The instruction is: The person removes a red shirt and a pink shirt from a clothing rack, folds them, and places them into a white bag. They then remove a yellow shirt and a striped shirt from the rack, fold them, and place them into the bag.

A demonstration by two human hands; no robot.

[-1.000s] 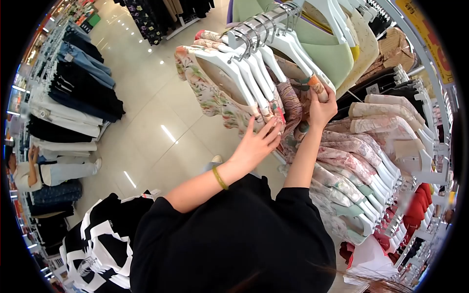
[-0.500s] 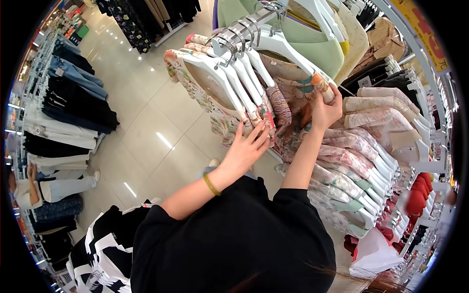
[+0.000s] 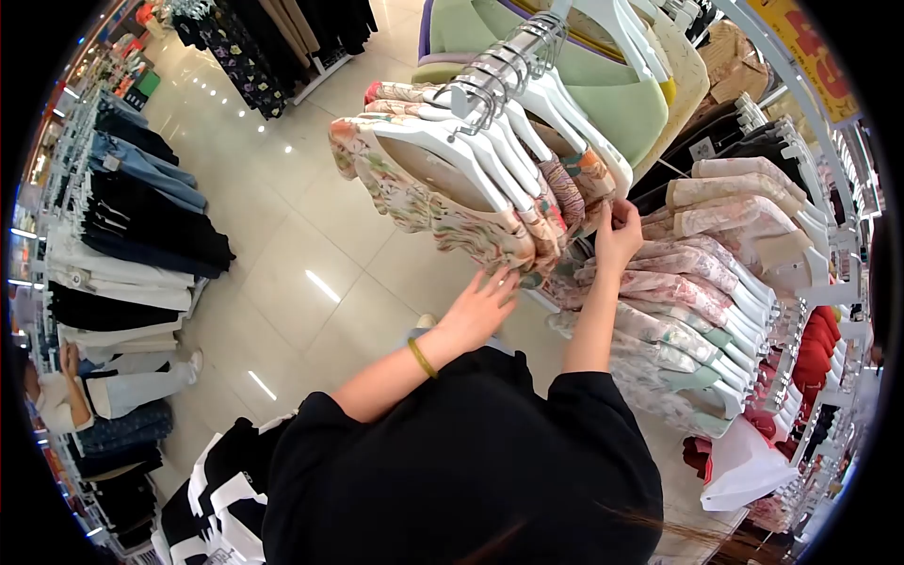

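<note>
Floral blouses (image 3: 443,221) hang on white hangers (image 3: 471,151) from the end of a metal rail (image 3: 508,71). My left hand (image 3: 480,309), wearing a yellow-green bangle (image 3: 422,358), is under the sleeve of the front blouse. Its fingers are stretched out and slightly apart, the tips touching the sleeve's lower edge. With fingers and thumb pinched together, my right hand (image 3: 619,237) grips the sleeve edge of a patterned blouse (image 3: 591,179) further back in the group. Most of that blouse is hidden behind the ones in front.
Light green garments (image 3: 603,113) hang further along the rail. Pale floral clothes (image 3: 692,292) crowd a rack on the right. Trousers and skirts (image 3: 141,221) line the left side, where another person (image 3: 113,391) stands. Black-and-white clothes (image 3: 231,490) are close at lower left.
The front blouses have shifted right and bunched closer to those behind. My left hand has slid down the sleeves to their lower edge. My right hand has moved lower along its sleeve.
</note>
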